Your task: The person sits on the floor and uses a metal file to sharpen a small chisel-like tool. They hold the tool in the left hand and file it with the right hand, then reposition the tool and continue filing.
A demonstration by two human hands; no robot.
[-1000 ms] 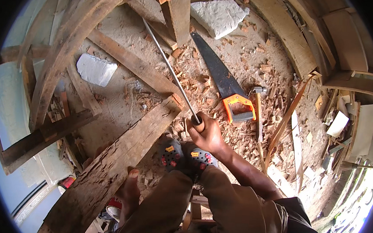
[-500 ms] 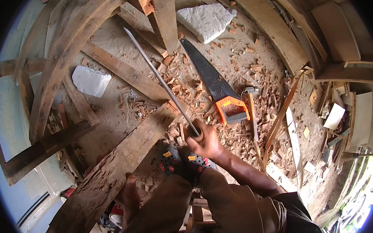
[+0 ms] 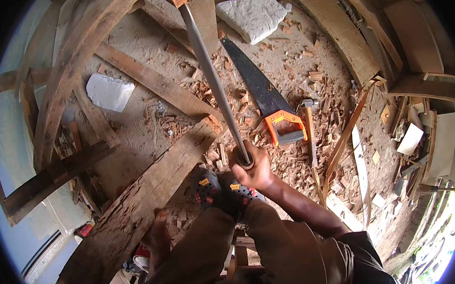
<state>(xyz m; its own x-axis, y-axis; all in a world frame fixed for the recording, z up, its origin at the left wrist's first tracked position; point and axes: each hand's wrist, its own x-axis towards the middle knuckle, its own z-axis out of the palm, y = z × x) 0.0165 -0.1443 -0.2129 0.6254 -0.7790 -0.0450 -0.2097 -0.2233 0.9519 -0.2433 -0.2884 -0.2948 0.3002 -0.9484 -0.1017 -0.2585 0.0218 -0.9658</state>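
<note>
My right hand [image 3: 253, 167] is wrapped round the handle of a machete [image 3: 214, 81]. Its long grey blade points up and away, slanting left, its tip near a block end of timber. To the left, a rough wooden plank [image 3: 147, 181] with a worn edge slants from the lower left to the middle. My left hand [image 3: 158, 234] is against that plank's near side, thumb showing and other fingers hidden. Beyond the right hand lies a handsaw [image 3: 257, 81] with an orange and black handle. Next to it rests a hammer [image 3: 309, 129] with a wooden shaft.
Wood chips [image 3: 288, 169] litter the ground. Two white blocks [image 3: 253, 18] [image 3: 109, 93] lie farther off. Crossing timbers [image 3: 82, 44] fill the left side, and a long curved board [image 3: 333, 31] runs along the far right. My shoes [image 3: 229, 194] are close below the machete hand.
The machete has swung upward, its blade now looking longer and broader, with the tip higher and farther right. My right hand has tilted with it. The left hand stays by the plank.
</note>
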